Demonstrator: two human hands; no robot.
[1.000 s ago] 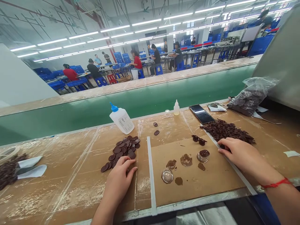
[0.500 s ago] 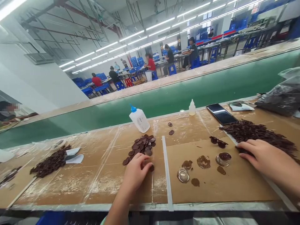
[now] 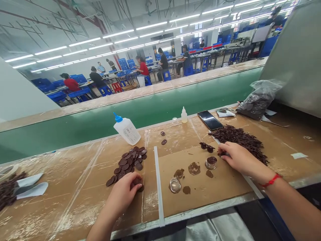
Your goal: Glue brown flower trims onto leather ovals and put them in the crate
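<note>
Brown discs (image 3: 127, 163) lie in a loose heap at 12 o'clock from the left hand (image 3: 122, 195), far nearer it than the right. Its curled fingers (image 3: 136, 187) cover the heap's near edge; any grip is unclear. The half-closed right hand (image 3: 240, 158) touches dark shreds (image 3: 238, 141) at 12 o'clock; whether it holds any is unclear.

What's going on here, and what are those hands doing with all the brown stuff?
A person is working at a long bench. Their left hand is curled over the bottom edge of a pile of dark brown discs. Their right hand rests on a brown card, fingers beside a heap of thin dark brown pieces. Close by stands a small clear cup with brown inside. Farther along the bench is a white bottle with a blue nozzle. Other people sit at tables far behind.
</note>
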